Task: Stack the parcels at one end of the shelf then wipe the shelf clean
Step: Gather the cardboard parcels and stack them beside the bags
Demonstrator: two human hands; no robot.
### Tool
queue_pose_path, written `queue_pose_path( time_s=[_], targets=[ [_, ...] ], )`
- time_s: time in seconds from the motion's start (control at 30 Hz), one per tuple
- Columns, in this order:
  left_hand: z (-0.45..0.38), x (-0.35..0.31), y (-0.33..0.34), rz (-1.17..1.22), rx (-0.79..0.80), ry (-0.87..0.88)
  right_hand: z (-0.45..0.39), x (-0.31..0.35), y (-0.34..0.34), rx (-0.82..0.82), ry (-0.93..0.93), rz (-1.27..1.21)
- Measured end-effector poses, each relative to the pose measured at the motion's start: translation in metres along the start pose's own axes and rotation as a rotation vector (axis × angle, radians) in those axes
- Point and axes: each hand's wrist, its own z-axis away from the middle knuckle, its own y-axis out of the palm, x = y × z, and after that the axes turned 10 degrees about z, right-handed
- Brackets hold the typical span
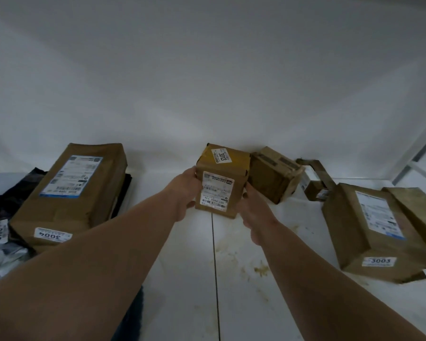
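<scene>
A small brown box parcel marked 3013 (220, 180) stands at the middle back of the white shelf (187, 279). My left hand (185, 193) grips its left side and my right hand (252, 212) grips its right side. At the left lies a long brown parcel marked 3004 (67, 193) on top of dark bagged parcels (3, 205). Behind the held box sits another brown box (273, 175). On the right lies a brown parcel marked 3003 (369, 232), with a flat brown packet (418, 212) beside it.
Yellowish stains (261, 269) spot the shelf in front of the held box. A seam (215, 267) runs down the shelf's middle. A small taped parcel (315, 185) lies near the back wall. A white frame post (418, 153) stands at the far right. A dark blue cloth (130, 321) shows under my left forearm.
</scene>
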Motion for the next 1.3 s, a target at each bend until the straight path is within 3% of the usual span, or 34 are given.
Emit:
queue_pose_path(
  time_s=[0.23, 0.6, 0.83, 1.1, 1.3],
  targets=[
    [0.017, 0.008, -0.008, 0.109, -0.021, 0.134, 0.016, 0.003, -0.008, -0.059, -0.067, -0.14],
    [0.056, 0.016, -0.057, 0.198, -0.039, 0.207, 0.057, 0.007, 0.009, -0.18, -0.128, -0.413],
    [0.08, 0.029, -0.08, 0.289, 0.027, 0.156, 0.076, 0.0, 0.025, -0.056, -0.207, -0.483],
    [0.091, 0.046, -0.088, 0.329, 0.038, 0.151, 0.098, -0.002, 0.028, -0.129, -0.146, -0.57],
    [0.098, 0.051, -0.084, 0.371, 0.149, 0.09, 0.105, -0.007, 0.027, -0.175, -0.091, -0.603]
  ],
)
